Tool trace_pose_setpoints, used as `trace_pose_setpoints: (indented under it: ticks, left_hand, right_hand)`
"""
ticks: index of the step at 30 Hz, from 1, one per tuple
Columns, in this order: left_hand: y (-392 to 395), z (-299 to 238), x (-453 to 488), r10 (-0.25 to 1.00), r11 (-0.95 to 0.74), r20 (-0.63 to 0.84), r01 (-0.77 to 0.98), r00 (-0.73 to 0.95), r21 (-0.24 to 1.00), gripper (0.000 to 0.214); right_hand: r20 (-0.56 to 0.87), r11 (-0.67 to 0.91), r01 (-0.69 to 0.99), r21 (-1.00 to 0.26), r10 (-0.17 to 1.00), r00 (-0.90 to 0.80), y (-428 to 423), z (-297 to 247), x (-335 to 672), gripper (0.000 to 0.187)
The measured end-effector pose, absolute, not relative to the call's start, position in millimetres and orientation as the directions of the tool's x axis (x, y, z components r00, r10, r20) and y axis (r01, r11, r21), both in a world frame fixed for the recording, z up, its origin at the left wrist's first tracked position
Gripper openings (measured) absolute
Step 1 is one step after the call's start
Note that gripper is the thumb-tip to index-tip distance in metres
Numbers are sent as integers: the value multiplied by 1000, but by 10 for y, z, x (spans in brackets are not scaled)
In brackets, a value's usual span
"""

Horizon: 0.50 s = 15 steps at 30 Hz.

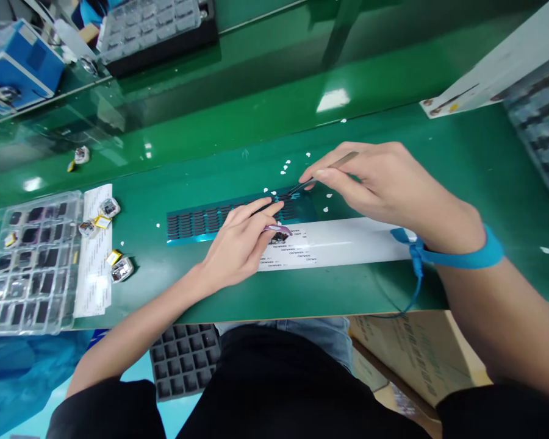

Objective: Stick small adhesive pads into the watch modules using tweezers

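Observation:
My right hand point(384, 183) pinches a pair of tweezers point(345, 160), tips down at the right part of a blue sheet point(168, 230) bearing rows of small black strips point(192, 224). My left hand point(233, 250) lies palm down, two fingers stretched over that sheet near the tweezer tips. Between its thumb and fingers sits a small purple-edged electronic housing point(280, 231), partly hidden by the hand. Under the housing lies a long white printed paper strip point(338, 241). Small white bits point(287, 162) are scattered just beyond the sheet.
At left stands a clear compartment tray point(75, 262) of dark parts, beside a white paper point(94, 299) with small housings and yellow pieces point(103, 221). A blue wrist strap point(466, 256) with a cord circles my right wrist. A white upright panel point(489, 67) stands at right.

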<state>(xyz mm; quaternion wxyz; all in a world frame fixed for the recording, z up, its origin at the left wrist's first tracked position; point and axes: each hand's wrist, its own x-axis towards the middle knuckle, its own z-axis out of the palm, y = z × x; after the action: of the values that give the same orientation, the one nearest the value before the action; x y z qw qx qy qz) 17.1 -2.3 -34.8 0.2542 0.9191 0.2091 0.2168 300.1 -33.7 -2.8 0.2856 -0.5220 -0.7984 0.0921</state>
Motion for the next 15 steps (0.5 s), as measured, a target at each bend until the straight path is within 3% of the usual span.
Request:
trace_pose_setpoints:
  ticks: [5,15]
  left_hand:
    - [60,-348,244,499,-749,126,354,858,560,34]
    - [10,-288,290,501,-756,39,416,864,506,50]
  right_hand:
    - [347,423,774,-471,896,-278,-295,-47,3036,44]
    - [310,431,737,-520,900,-308,-254,-61,3076,42]
